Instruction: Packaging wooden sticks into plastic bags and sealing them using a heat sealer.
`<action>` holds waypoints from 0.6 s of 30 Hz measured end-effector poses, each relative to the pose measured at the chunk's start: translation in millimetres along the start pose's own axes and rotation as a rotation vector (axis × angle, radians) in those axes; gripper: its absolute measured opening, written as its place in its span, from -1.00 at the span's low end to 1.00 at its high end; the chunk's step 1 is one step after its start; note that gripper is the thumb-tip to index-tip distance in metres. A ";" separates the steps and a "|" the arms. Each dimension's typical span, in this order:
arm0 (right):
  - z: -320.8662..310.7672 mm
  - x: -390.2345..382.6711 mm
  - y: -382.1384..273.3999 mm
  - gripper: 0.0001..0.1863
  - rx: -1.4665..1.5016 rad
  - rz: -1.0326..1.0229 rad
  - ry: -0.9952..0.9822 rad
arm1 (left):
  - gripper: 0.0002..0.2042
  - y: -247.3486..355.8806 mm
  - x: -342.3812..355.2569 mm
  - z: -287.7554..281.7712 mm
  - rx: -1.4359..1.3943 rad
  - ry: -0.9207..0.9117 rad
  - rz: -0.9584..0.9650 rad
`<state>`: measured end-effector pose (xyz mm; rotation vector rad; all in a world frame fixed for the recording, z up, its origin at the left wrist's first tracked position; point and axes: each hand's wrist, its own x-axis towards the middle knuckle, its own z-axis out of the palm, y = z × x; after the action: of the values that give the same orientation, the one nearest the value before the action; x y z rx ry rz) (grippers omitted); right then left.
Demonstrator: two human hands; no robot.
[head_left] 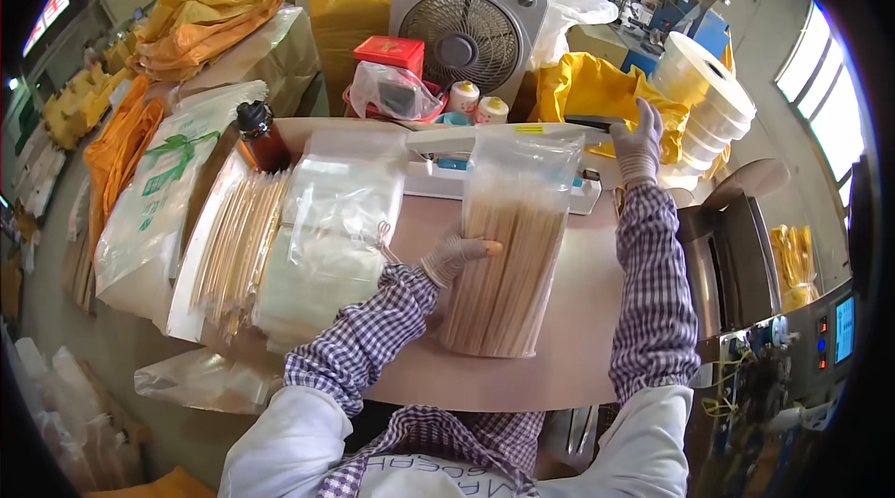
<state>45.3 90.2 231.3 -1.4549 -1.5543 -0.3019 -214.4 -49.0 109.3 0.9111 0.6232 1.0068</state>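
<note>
A clear plastic bag of thin wooden sticks [503,274] lies at the middle of the table, its flat upper end across a white bar-type heat sealer [433,183]. My gloved left hand [457,257] grips the bag's left side, thumb on top, with the bare thumb tip showing; the fingers beneath are hidden. At the sealer's right end, my gloved right hand [639,145] touches the dark lever [589,121], fingers stretched upward and apart. Left of the bag lies a stack of flat clear bags [322,246]. Beside it, a white box holds several filled stick bundles [238,242].
Behind the sealer stand a grey box fan [463,41], a red tin [392,52] and small white bottles [492,110]. A dark bottle [264,136] stands at the back left. White film rolls [704,97] and a metal bin [736,265] stand to the right.
</note>
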 end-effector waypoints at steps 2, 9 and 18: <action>33.4 10.4 52.7 -0.34 0.055 0.340 -0.212 | -0.44 -17.7 18.4 -2.2 -0.094 -0.054 -0.053; 32.1 41.1 23.5 -0.42 0.497 -0.088 -0.323 | -0.53 -54.6 84.5 -40.6 0.102 0.381 -0.080; 63.2 -79.2 41.5 -0.23 -0.465 0.047 -0.664 | -0.62 -65.5 81.8 -47.0 -0.003 0.307 -0.025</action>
<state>40.0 96.1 122.1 -2.0957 -2.0584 -0.1607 -188.8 26.0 26.1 0.7495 0.8881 1.1351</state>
